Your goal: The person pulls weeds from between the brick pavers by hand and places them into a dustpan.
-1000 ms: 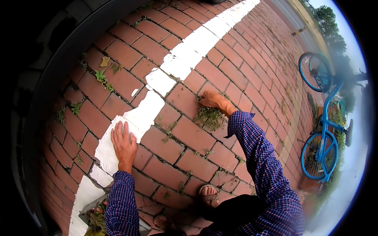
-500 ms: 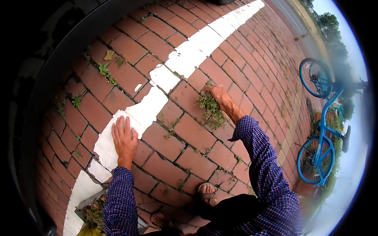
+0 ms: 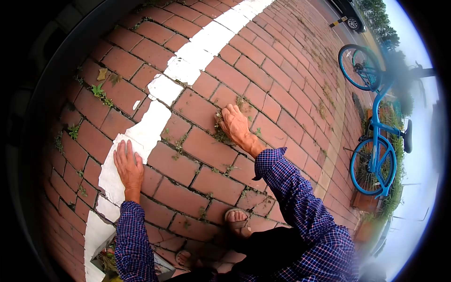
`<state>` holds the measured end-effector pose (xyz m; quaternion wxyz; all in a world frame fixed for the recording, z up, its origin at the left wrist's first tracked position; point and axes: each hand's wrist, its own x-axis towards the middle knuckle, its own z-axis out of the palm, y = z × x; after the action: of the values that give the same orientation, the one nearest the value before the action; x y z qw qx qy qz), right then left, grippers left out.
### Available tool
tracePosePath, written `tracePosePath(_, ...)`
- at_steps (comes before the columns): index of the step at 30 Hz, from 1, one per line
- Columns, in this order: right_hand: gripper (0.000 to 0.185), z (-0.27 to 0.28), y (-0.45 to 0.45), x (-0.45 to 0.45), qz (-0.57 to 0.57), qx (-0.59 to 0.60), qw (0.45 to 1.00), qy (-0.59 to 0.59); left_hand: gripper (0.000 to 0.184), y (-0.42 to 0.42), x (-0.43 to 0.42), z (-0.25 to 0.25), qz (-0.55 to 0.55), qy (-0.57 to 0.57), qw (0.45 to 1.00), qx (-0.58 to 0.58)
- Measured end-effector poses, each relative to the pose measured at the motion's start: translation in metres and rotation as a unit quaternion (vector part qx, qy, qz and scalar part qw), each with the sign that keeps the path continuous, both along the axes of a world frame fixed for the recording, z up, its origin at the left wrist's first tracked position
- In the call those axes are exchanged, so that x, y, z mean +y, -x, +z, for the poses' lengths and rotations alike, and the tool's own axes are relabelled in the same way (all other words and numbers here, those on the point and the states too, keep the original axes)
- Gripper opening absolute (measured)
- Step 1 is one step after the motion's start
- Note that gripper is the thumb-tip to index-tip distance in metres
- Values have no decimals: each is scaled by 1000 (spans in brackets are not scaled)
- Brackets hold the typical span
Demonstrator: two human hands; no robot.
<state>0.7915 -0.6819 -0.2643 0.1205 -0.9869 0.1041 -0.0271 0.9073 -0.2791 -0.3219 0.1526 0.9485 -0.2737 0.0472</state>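
Note:
My left hand (image 3: pixel 129 167) lies flat with fingers stretched out on the white painted line (image 3: pixel 162 89), which runs across red brick paving. My right hand (image 3: pixel 236 126) is to its right, low over the bricks, palm down with fingers curled. A clump of green weeds (image 3: pixel 221 135) pokes out beneath it, mostly hidden by the hand. Loose dry bits and a small weed (image 3: pixel 242 103) lie just beyond its knuckles. Small weeds (image 3: pixel 179 143) grow in the brick joints between the two hands.
An open container (image 3: pixel 107 257) with plant debris stands by my left forearm. My sandalled feet (image 3: pixel 238 221) are at the bottom. A blue bicycle (image 3: pixel 376 141) stands beside planters at the right. A dark car (image 3: pixel 350 16) is on the road beyond a striped post (image 3: pixel 338 22).
My right hand has turned palm down over the weed clump, hiding most of it. My left hand stays on the white line. The view has shifted, and a car now shows.

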Motion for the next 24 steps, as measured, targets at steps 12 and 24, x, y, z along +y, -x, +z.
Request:
tracePosePath(12, 39, -13, 22, -20, -180, 64, 982, 3, 55, 2, -5, 1, 3, -23, 1000, -16)
tracePosePath(24, 31, 10, -6, -30, -275, 251, 926, -66, 53, 1, -3, -2, 4, 2, 1000, -9)
